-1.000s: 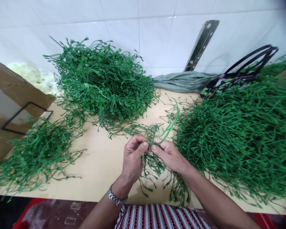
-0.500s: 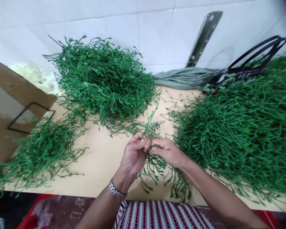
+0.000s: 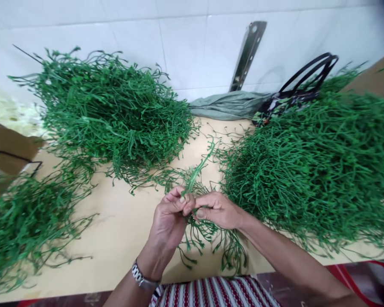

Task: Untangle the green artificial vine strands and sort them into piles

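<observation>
Both hands meet low in the middle of the head view, over the table. My left hand (image 3: 171, 213) is closed in a pinch on a green plastic-looking stem (image 3: 198, 170), whose long end points up and away. Against it, my right hand (image 3: 217, 209) is closed too, thumb and forefinger pinched at the stem's lower part; the exact spot between the fingers is partly hidden. Beneath the hands, loose green stems (image 3: 233, 253) with small budded tips lie on the table. A large heap of such stems (image 3: 115, 111) rises behind my left hand.
A wide heap of green stems (image 3: 301, 170) covers the right side, and a smaller pile (image 3: 25, 221) lies at left. Cardboard boxes (image 3: 9, 145) stand at both edges. Along the tiled wall are a grey-green cloth (image 3: 230, 105), a black-handled bag (image 3: 281, 102) and a metal bracket (image 3: 248, 55).
The view has turned a little to the right, so everything shifts left. Both hands stay pinched together, and the long end of the stem shows more fully.
</observation>
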### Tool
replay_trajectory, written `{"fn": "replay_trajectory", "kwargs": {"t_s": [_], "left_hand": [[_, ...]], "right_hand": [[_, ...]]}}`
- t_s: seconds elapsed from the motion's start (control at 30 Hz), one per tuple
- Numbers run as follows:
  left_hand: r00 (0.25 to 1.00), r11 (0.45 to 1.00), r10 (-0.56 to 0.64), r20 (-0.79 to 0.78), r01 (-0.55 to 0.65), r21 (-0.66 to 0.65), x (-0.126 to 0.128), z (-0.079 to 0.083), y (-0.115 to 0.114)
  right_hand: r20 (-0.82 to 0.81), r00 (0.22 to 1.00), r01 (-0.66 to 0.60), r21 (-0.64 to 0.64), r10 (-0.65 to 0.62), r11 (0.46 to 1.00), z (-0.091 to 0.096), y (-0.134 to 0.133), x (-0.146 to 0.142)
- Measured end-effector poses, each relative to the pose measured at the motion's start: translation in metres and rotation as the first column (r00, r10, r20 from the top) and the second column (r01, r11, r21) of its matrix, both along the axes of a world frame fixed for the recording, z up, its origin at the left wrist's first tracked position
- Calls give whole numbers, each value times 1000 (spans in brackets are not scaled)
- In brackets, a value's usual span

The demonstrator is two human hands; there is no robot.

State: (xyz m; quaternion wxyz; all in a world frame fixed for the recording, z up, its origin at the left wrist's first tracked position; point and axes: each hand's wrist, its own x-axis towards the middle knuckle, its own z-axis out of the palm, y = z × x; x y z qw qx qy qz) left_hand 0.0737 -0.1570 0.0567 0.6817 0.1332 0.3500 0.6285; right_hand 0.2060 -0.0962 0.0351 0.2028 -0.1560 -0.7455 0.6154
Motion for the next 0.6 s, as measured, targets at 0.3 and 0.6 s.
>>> {"fn": "replay_trajectory", "kwargs": {"t_s": [0.3,0.6], "left_hand": [[999,999,51,-9,-52,-13,7,8,-2],[978,996,-28,-209,9,-90,-7,-7,11]], "right_hand": [[-172,985,-13,-61,2,998,-10,0,0],[-100,994,21,-276,-51,961,-4,15,3]]}}
